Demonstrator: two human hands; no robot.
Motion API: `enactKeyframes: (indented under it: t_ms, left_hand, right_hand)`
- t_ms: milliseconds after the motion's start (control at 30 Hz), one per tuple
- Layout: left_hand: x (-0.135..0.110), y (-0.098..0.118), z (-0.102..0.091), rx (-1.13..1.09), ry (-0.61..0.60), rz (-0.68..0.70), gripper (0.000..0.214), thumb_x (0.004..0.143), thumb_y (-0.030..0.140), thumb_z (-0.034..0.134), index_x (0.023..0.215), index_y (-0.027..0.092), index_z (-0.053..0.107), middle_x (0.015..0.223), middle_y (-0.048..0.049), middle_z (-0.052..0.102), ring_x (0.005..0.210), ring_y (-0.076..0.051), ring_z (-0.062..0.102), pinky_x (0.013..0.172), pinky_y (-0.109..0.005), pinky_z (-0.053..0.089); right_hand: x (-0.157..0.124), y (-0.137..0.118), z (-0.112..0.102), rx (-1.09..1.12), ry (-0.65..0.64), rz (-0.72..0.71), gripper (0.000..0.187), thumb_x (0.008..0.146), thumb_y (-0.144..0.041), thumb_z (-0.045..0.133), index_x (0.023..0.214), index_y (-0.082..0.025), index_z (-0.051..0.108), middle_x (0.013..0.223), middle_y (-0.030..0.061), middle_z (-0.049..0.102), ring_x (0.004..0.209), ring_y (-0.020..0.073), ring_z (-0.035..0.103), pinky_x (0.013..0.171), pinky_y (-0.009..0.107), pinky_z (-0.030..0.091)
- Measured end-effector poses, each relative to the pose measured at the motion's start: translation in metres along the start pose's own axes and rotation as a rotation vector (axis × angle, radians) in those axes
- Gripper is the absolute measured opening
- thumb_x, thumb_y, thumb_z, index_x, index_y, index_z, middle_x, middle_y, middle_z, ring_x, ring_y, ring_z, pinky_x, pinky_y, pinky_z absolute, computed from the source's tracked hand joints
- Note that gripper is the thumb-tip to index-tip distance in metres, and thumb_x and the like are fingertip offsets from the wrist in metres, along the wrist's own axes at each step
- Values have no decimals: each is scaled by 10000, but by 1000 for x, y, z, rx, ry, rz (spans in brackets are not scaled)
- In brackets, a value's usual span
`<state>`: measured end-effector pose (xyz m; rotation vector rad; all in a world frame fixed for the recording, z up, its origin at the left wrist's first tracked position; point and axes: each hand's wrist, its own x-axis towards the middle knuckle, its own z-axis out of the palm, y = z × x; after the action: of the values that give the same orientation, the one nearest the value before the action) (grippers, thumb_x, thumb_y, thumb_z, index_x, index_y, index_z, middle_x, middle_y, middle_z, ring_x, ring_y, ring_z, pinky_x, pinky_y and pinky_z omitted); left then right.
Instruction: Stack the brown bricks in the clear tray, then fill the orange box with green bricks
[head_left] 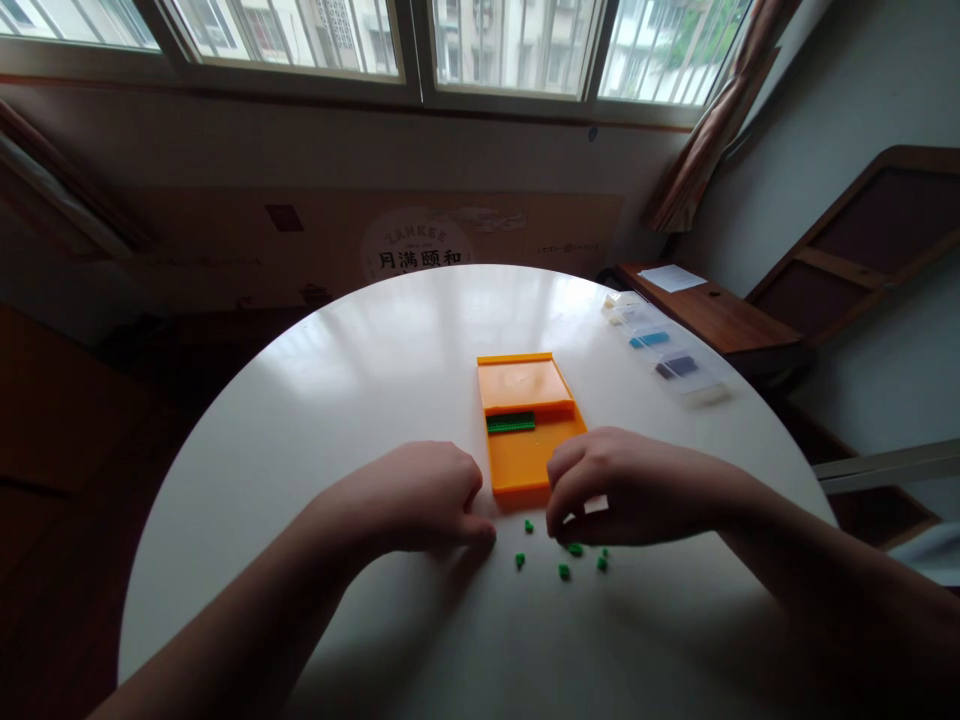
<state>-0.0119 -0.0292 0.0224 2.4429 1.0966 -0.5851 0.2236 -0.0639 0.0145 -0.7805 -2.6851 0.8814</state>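
Observation:
My left hand (431,495) is closed, left of the orange tray's near corner, with a small green block (493,539) showing at its thumb tip. My right hand (611,485) reaches over the tray's right near corner, fingers bent down and drawn together; what is between the fingertips, if anything, is hidden. Several loose green blocks (564,572) lie on the tabletop between and in front of the hands. Inside the open orange tray (491,470), a row of green blocks (511,422) sits at the left, against the divider.
The round white table (352,370) fills the middle of the view. Clear bags (667,350) with blue, dark and pale pieces lie near its right far edge. Beyond stands a brown wooden desk (720,310) with a white sheet (672,278) on it.

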Motion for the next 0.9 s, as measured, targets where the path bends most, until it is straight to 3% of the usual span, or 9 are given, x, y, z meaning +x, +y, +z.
enactKeyframes:
  t_ms: [133, 200, 333, 633, 900]
  left_hand:
    - [0, 0, 0, -8, -9, 2, 373, 746, 528, 527, 646, 203, 679, 614, -45, 632, 508, -163, 494, 481, -293, 360]
    - [0, -1, 0, -14, -11, 2, 375, 744, 533, 531, 633, 201, 666, 608, -42, 627, 500, -159, 489, 469, -291, 355]
    - [1, -2, 0, -22, 1, 17, 356, 749, 514, 532, 622, 203, 650, 607, -34, 626, 498, -153, 491, 466, -287, 354]
    - [1, -5, 2, -27, 9, 23, 385, 753, 540, 536, 676, 198, 695, 656, -57, 656, 538, -176, 530, 484, -289, 377]
    - [0, -1, -1, -10, 6, 5, 369, 743, 526, 542, 686, 200, 705, 671, -60, 665, 546, -179, 531, 497, -297, 389]
  right_hand:
    - [3, 20, -2, -145, 368, 116, 108, 876, -219, 647, 893, -199, 752, 851, 44, 674, 785, 144, 587, 703, 261, 439]
    - [5, 32, 0, -229, 412, 186, 108, 865, -221, 660, 891, -211, 765, 836, 44, 670, 796, 160, 577, 709, 279, 435]
    - [10, 46, 6, -280, 408, 309, 106, 839, -209, 682, 867, -230, 781, 820, 40, 665, 825, 175, 583, 747, 297, 438]
    - [11, 45, 7, -290, 324, 397, 139, 832, -203, 658, 872, -235, 786, 859, 47, 689, 858, 193, 595, 773, 315, 448]
    - [16, 53, 14, -231, 405, 392, 125, 841, -232, 663, 861, -241, 786, 833, 36, 701, 838, 182, 614, 790, 307, 461]
